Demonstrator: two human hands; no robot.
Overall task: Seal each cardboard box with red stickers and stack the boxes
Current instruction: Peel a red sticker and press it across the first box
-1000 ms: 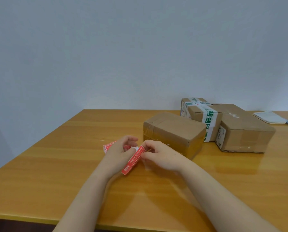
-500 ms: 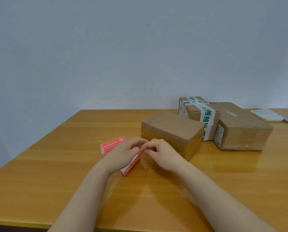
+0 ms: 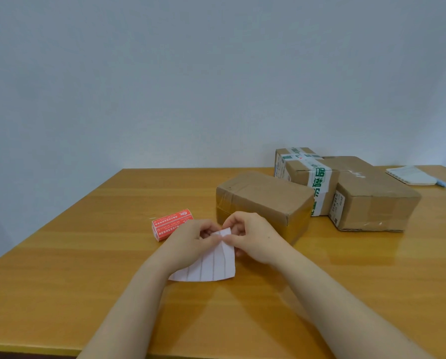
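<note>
Both hands hold a sticker sheet (image 3: 211, 266) just above the table, its white back with grey lines facing me. My left hand (image 3: 188, 242) and my right hand (image 3: 253, 237) pinch the sheet's upper edge, fingertips close together. A red roll of stickers (image 3: 171, 224) lies on the table just left of my left hand. Behind my hands stands a plain cardboard box (image 3: 263, 200). Farther right are a box with green-and-white tape (image 3: 307, 174) and a third brown box (image 3: 374, 195), side by side.
The wooden table (image 3: 87, 255) has its front edge near the bottom of the view and its left edge running diagonally. A white notepad (image 3: 411, 174) lies at the far right. A pale wall stands behind the table.
The sheet has turned from showing its red face, through edge-on, to showing its white back. The red roll, hidden under my left hand before, now lies uncovered on the table.
</note>
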